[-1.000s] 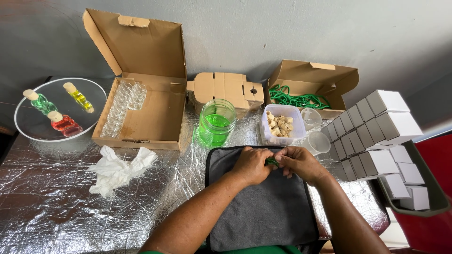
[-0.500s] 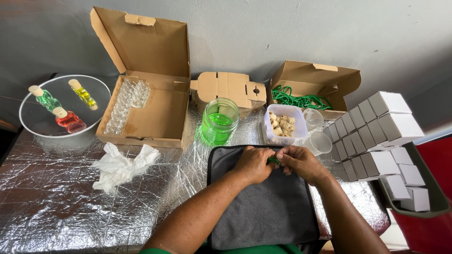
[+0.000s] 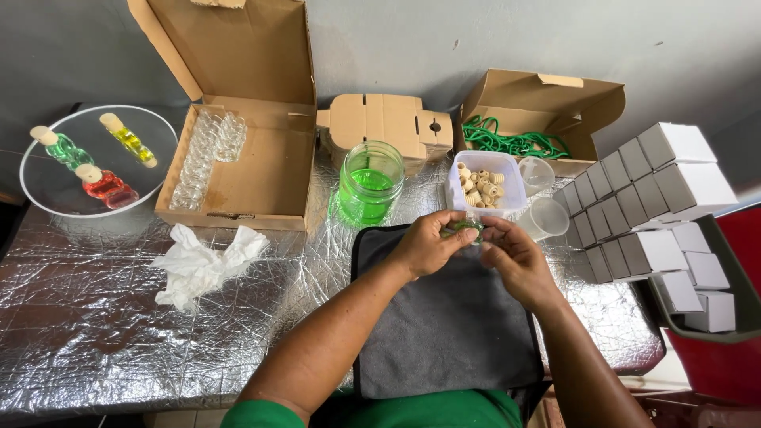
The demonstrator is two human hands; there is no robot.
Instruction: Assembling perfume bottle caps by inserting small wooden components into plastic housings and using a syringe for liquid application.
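Both hands met over a dark cloth, pinching one small green thing between them.

In the head view, the left hand [image 3: 424, 246] and the right hand [image 3: 514, 257] were closed, fingertips together, around a small green bottle [image 3: 464, 229], mostly hidden by the fingers, held just above the far edge of the grey cloth [image 3: 444, 333] on the foil-covered worktop [image 3: 95, 333]. Just beyond the hands stood a jar of green liquid [image 3: 369, 184] and, to its right, a clear tub of small corks [image 3: 483, 186], with two empty plastic cups [image 3: 541, 198] beside it. Far left lay a round tray [image 3: 47, 186] bearing three filled bottles; right of it, an open cardboard box [image 3: 261, 166] held clear empty bottles. A crumpled white tissue [image 3: 202, 261] lay near left; stacked white cartons [image 3: 650, 198] stood right.
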